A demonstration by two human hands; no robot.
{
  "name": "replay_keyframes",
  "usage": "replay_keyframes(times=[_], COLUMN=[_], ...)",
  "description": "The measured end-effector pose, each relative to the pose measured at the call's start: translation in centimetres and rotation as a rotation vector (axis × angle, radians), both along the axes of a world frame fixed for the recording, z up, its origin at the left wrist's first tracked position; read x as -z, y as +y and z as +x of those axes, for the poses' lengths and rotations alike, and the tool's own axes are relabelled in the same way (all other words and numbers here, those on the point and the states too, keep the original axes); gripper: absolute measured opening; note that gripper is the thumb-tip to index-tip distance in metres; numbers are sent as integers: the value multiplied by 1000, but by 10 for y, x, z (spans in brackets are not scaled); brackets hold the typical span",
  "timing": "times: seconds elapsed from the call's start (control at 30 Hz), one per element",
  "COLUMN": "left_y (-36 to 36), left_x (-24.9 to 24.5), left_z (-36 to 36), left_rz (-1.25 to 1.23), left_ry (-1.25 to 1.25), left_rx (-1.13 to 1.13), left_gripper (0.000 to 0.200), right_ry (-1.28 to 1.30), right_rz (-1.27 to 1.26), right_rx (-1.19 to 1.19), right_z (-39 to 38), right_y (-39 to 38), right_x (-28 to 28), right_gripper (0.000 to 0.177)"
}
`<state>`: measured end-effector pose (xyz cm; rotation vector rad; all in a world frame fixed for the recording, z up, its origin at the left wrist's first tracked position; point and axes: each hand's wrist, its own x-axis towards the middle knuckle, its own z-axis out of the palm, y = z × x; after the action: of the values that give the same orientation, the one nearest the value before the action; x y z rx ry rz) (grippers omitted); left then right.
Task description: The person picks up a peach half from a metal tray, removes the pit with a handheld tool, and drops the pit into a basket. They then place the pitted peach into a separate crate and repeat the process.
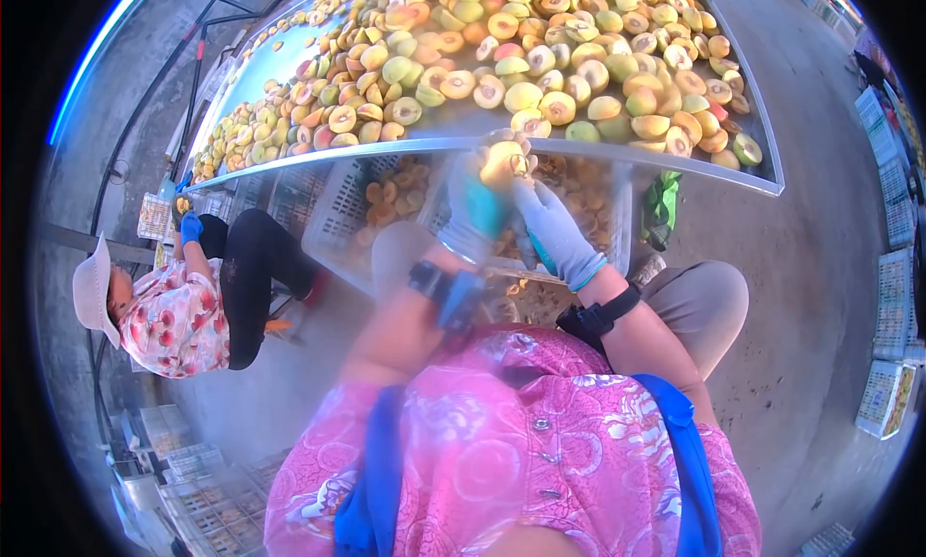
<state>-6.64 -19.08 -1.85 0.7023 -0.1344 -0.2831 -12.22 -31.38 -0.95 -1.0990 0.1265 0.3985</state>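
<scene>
In grey and teal work gloves, my two hands meet just below the near edge of a metal table (pixel 444 137). My left hand (pixel 476 208) is closed round a pale yellow peach half (pixel 503 163), cut side up, and is blurred by motion. The fingertips of my right hand (pixel 558 231) press together at the fruit's right side; what they pinch there is too small to make out. Halved peaches (pixel 558 108), some with brown pits showing, lie heaped over the tabletop just beyond my hands.
Below the table edge stand white plastic crates (pixel 338 219) holding more peach halves. A green bag (pixel 662 210) hangs at the right. Another person (pixel 183 311) sits at the left, a blue-gloved hand at the table corner. Stacked crates (pixel 883 306) line the right side.
</scene>
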Motion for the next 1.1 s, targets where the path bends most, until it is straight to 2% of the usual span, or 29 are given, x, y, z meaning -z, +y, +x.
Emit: replay_keyframes(times=[0.07,0.17,0.27,0.37,0.43,0.5,0.57,0.67,0.73,0.77,0.83,0.9,0.97,1.0,1.03,1.07,1.1], left_y=[-11,-18,-17,-17,-14,-7,6,22,26,29,24,22,20,20,19,19,20], left_x=[-8,-12,-6,-15,-14,-16,-20,-8,-5,-2,-2,1,3,3,3,2,0], left_z=[-6,-8,-6,-11,-14,-16,-15,4,5,5,1,-1,1,0,-1,0,0], left_rz=[113,102,97,74,74,73,535,474,422,370,321,266,436,435,580,725,725], left_ry=[18,100,106,164,160,155,25,36,48,57,114,177,114,119,26,-71,-70], left_rx=[-175,-263,-253,-215,-145,-78,-11,116,138,164,110,56,-14,-15,-59,-103,-102], left_gripper=[38,42,46,46,47,47,53,48,46,43,44,45,49,49,51,54,54], right_ry=[-18,-23,-79,-66,48,78,109,102,90,90,176,169,158,137,114,114,162], right_rz=[-7,8,-34,30,157,192,225,155,11,10,227,191,155,118,81,82,169], right_rx=[-6,-27,-54,-139,-248,-248,-249,-272,-274,-277,-411,-411,-411,-404,-395,-394,-425], right_z=[0,-1,0,1,3,2,0,1,0,0,1,0,0,-1,-1,0,0], right_y=[0,0,-2,-10,-17,-20,-20,-18,-12,-13,-19,-18,-17,-16,-15,-16,-17], right_x=[-1,0,2,2,4,4,5,10,10,10,10,7,6,9,11,14,16], right_gripper=[37,37,37,35,33,32,31,29,27,27,27,27,27,28,29,29,31])
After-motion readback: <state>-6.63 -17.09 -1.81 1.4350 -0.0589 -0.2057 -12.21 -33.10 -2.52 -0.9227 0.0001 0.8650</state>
